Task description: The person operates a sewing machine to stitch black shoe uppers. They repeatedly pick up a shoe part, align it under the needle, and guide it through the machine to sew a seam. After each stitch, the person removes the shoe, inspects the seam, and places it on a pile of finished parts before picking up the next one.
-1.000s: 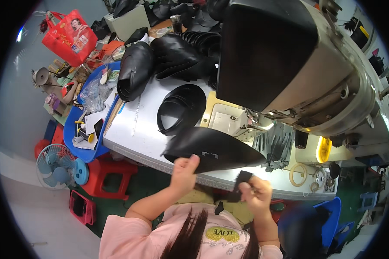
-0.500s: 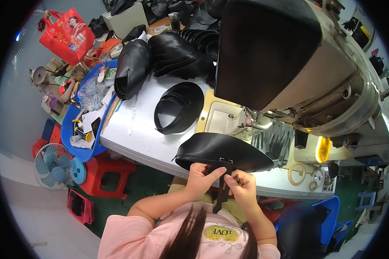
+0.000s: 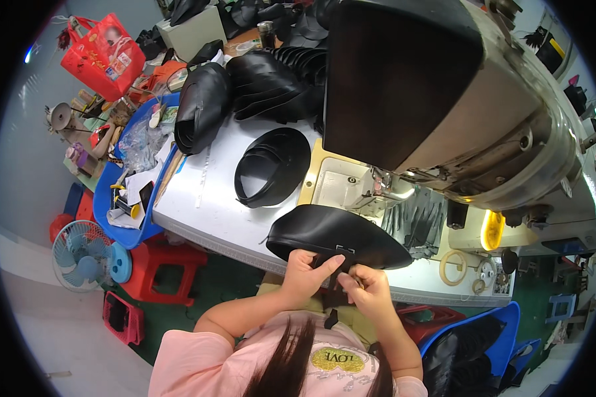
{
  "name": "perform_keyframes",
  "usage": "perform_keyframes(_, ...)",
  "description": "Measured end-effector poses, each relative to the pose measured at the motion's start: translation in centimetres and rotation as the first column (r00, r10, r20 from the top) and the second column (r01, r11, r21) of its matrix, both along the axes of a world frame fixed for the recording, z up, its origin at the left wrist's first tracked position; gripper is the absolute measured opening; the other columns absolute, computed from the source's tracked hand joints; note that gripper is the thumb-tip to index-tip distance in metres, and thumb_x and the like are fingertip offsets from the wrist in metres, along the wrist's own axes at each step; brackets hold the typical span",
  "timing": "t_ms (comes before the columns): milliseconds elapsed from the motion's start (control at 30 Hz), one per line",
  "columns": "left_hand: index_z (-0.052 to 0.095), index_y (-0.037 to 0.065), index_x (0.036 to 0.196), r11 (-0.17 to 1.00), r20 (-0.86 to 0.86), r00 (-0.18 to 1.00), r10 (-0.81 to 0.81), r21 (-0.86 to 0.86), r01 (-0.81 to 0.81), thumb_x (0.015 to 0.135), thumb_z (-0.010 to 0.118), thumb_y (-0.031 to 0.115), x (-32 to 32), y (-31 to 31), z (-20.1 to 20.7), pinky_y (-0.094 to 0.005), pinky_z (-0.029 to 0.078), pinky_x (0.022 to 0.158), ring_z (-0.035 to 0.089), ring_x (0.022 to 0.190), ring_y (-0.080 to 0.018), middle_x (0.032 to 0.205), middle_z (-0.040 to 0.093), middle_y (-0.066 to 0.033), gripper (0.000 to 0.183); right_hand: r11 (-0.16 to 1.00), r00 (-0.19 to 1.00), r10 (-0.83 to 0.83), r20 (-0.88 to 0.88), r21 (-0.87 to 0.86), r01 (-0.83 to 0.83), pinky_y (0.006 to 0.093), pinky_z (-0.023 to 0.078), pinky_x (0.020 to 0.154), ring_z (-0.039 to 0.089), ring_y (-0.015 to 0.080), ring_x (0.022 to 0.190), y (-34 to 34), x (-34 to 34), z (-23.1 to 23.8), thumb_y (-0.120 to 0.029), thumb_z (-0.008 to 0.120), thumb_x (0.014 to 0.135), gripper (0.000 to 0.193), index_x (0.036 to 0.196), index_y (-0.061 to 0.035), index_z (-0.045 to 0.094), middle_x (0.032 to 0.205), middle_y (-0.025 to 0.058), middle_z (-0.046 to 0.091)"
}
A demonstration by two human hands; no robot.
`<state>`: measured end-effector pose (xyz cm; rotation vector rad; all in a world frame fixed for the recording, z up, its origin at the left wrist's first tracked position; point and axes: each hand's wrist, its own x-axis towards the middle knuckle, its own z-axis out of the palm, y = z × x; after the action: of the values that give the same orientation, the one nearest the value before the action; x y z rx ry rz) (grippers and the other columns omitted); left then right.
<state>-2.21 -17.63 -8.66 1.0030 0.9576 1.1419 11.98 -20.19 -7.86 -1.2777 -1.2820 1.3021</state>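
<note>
At the table's front edge is a curved, glossy black leather-like piece (image 3: 331, 228), with a small metal rectangular buckle (image 3: 344, 249) on its near side. A dark strap (image 3: 331, 317) hangs below the buckle toward my lap. My left hand (image 3: 306, 272) grips the strap's upper end against the piece, thumb on top and fingers behind. Just right of it, my right hand (image 3: 369, 286) is closed beside the strap, thumb against bent fingers. What it pinches is too small and hidden to make out.
Ahead stands a sewing machine (image 3: 404, 86), its head overhanging the white table (image 3: 198, 215). A coiled black piece (image 3: 271, 169) and stacked black pieces (image 3: 265, 86) lie left of it. Dark strips (image 3: 417, 218) lie at right. A blue tray (image 3: 106, 212) adjoins the table's left side.
The black piece has shifted slightly left. My right hand has moved a little down, closing its fingers more; the strap's lower part now shows less. My left hand keeps its hold.
</note>
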Motion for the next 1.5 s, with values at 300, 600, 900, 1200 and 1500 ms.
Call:
perform_keyframes(300,0.063,0.0,0.083,0.876,-0.424,0.876,-0.23,0.302,0.376,0.073,0.063,0.01,-1.7,2.9,2.0,-0.027,0.046,0.061,0.06,0.065,-0.0164,0.076,0.064,-0.0101,0.014,0.951,0.932,0.235,0.277,0.131,-0.279,0.0245,0.043,0.06,0.052,0.0105,0.065,4.9,6.1,3.3,-0.011,0.073,0.063,0.027,0.085,0.0,0.06,0.074,0.0035,0.058)
perform_keyframes(600,0.061,-0.001,0.086,0.901,-0.512,0.813,-0.276,0.157,0.404,0.074,0.062,0.015,-1.8,4.4,2.2,-0.0296,0.044,0.062,0.058,0.066,-0.0224,0.077,0.062,-0.0136,0.02,0.974,0.986,0.16,0.042,-0.17,-0.15,0.0232,0.046,0.057,0.056,0.0095,0.06,5.6,3.1,3.6,-0.009,0.074,0.062,0.025,0.081,0.0008,0.063,0.072,0.0053,0.062)
perform_keyframes(900,0.061,0.0,0.09,0.891,-0.553,0.818,-0.158,0.278,0.36,0.072,0.063,0.013,-2.0,5.2,3.1,-0.0281,0.045,0.065,0.059,0.07,-0.0162,0.081,0.063,-0.0118,0.022,0.97,0.98,0.009,-0.198,-0.237,-0.057,0.0263,0.049,0.066,0.059,0.0141,0.068,6.2,2.5,2.5,-0.002,0.071,0.062,0.032,0.091,0.0023,0.057,0.082,0.0088,0.062)
perform_keyframes(1200,0.063,-0.002,0.083,0.884,-0.577,0.712,-0.4,-0.038,0.466,0.069,0.067,0.013,-0.8,11.0,6.6,-0.0244,0.043,0.061,0.053,0.064,-0.0102,0.069,0.061,-0.0064,0.021,0.953,0.982,-0.14,-0.123,-0.287,0.1,0.0282,0.045,0.076,0.054,0.0174,0.089,7.9,4.3,2.4,-0.018,0.071,0.069,0.051,0.11,0.0021,0.049,0.103,0.0118,0.055)
perform_keyframes(1500,0.058,-0.001,0.098,0.877,-0.427,0.782,-0.455,-0.062,0.476,0.064,0.07,0.003,1.8,15.2,9.7,-0.0262,0.044,0.077,0.056,0.085,-0.0184,0.09,0.06,-0.0101,0.037,0.944,0.816,-0.324,-0.479,-0.214,0.249,0.0302,0.039,0.088,0.049,0.0186,0.101,7.8,5.4,-2.2,-0.004,0.065,0.073,0.049,0.114,-0.0012,0.039,0.109,0.0104,0.051)
